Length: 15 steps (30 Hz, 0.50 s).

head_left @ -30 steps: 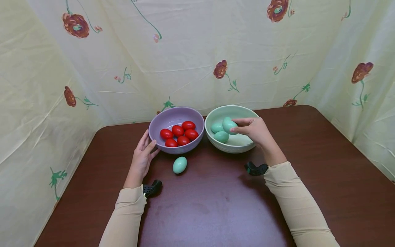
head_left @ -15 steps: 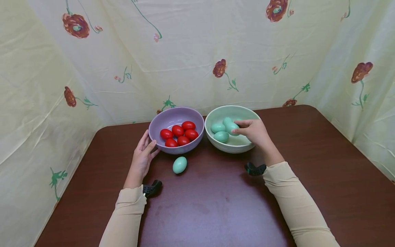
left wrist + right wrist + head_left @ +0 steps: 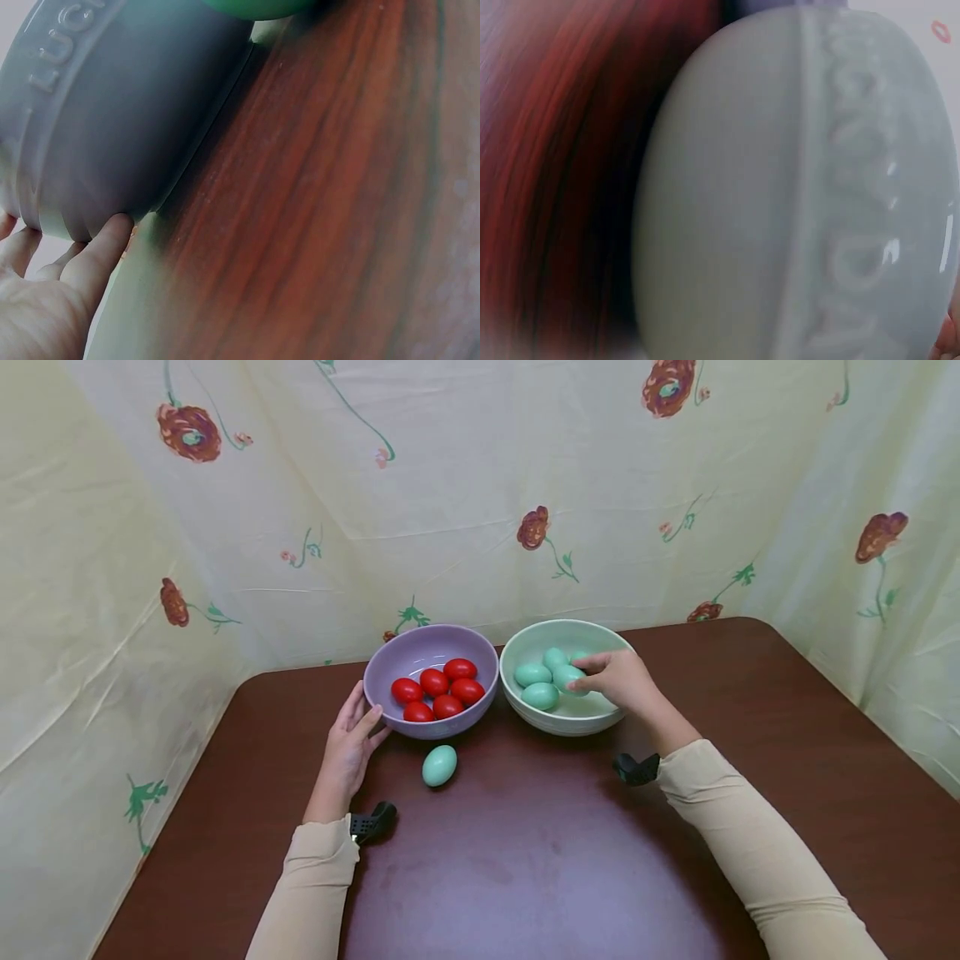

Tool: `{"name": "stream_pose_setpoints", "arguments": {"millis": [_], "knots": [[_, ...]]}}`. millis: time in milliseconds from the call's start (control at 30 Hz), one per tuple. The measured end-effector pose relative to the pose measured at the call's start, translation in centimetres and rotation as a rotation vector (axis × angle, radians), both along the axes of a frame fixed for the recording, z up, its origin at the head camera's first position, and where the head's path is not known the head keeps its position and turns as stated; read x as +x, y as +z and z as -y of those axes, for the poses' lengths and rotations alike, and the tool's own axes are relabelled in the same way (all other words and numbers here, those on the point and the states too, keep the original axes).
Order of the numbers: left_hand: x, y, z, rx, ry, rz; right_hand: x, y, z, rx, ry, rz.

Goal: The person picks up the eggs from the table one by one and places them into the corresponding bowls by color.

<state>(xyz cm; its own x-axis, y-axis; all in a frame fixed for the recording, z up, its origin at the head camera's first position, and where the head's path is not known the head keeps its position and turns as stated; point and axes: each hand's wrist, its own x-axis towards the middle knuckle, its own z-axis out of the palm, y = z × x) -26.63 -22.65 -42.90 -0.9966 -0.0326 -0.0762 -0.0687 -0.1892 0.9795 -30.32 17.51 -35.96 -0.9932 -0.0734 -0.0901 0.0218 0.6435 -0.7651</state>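
A purple bowl (image 3: 386, 668) holding several red eggs (image 3: 433, 682) stands beside a mint green bowl (image 3: 517, 647) at the table's far side. My left hand (image 3: 348, 752) rests against the purple bowl's left side; in the left wrist view its fingertips touch the outer wall. With thumb and fingers, my right hand (image 3: 626, 681) pinches a mint green egg (image 3: 568, 679) inside the green bowl, among several like it (image 3: 541, 696). Another mint green egg (image 3: 439, 766) lies on the table in front of the purple bowl. The right wrist view mostly shows the green bowl's outer wall (image 3: 727, 187).
The dark brown wooden table (image 3: 540, 860) extends toward me. Behind it and at both sides hangs a pale cloth (image 3: 450, 527) with a flower print. A black wrist device (image 3: 372, 823) sits at my left cuff, another device (image 3: 636, 769) at my right.
My right hand has lowered the pinched egg and shifted it slightly right within the green bowl. The left hand keeps its place on the purple bowl. The head view has shifted slightly.
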Motion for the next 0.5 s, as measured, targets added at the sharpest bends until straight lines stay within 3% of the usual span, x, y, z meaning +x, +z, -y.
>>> {"name": "stream_pose_setpoints", "arguments": {"millis": [200, 500], "knots": [[0.0, 0.0, 0.0, -0.003, -0.003, -0.006, -0.5, -0.4, -0.1, 0.085, 0.032, -0.038], [0.0, 0.0, 0.0, 0.020, -0.006, 0.009, -1.5, -0.5, 0.5, 0.144, 0.081, 0.008]]}}
